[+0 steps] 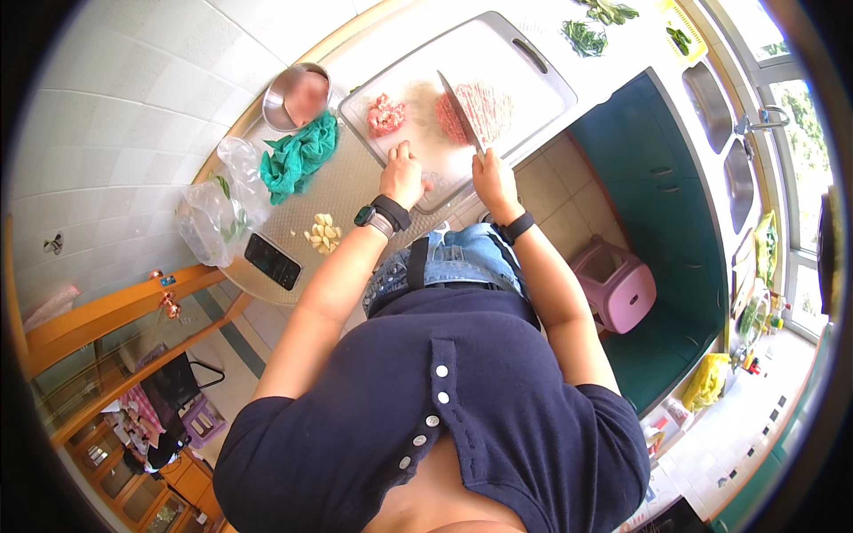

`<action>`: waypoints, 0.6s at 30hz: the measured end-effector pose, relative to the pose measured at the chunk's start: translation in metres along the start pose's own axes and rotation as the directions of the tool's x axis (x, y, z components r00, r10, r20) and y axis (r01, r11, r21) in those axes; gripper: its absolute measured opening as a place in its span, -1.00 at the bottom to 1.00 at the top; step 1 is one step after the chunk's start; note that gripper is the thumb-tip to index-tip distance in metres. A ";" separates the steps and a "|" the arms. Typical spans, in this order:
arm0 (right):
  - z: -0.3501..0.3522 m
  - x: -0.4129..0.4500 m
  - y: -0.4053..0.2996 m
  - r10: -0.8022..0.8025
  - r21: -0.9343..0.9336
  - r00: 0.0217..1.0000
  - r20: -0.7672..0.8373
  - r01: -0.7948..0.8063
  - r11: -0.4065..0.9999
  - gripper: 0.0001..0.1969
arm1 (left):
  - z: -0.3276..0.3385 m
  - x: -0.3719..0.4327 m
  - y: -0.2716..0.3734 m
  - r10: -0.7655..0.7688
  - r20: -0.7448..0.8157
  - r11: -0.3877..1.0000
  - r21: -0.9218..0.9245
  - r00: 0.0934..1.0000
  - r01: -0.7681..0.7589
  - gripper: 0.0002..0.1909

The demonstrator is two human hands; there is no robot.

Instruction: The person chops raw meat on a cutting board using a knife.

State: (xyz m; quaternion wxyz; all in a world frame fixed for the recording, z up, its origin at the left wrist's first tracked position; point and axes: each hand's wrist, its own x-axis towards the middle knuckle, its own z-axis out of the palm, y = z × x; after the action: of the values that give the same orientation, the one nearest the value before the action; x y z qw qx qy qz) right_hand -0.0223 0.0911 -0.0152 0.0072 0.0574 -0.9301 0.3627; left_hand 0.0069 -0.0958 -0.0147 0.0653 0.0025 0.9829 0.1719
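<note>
My right hand (495,181) grips the handle of a kitchen knife. The blade (460,108) slants across a flattened mound of minced meat (490,110) on a white cutting board (416,73) with a grey rim. Over the board's near edge is my left hand (402,178), holding nothing, its thumb apart from its partly bent fingers. Just beyond those fingertips lies a smaller clump of minced meat (386,116). Whether the left hand touches the board cannot be told.
Left of the board are a metal bowl (276,103) with pinkish contents, a green cloth (300,160), plastic bags (220,213), peeled garlic cloves (324,233) and a phone (273,261). Cut greens (584,38) lie beyond it. Right stand a pink stool (623,293) and a double sink (710,110).
</note>
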 end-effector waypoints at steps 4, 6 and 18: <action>-0.011 0.003 -0.007 -0.043 0.010 0.999 -0.025 0.043 0.999 -0.77 | 0.002 0.000 -0.001 0.017 -0.054 1.000 0.023 0.998 -0.016 -0.43; -0.001 0.001 0.004 -0.017 -0.024 1.000 -0.008 0.017 1.000 -0.78 | 0.002 0.000 0.000 0.006 -0.038 1.000 -0.002 0.999 -0.006 -0.43; -0.009 0.004 0.011 0.016 -0.100 1.000 0.000 -0.016 0.995 -0.74 | 0.005 -0.001 -0.003 0.012 -0.028 0.999 0.038 1.000 -0.011 -0.38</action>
State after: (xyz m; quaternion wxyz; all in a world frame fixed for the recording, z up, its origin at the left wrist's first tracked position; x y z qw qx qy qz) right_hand -0.0282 0.1050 -0.0155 0.0068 0.0497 -0.9475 0.3158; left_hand 0.0083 -0.0969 -0.0199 0.0503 0.0068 0.9868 0.1536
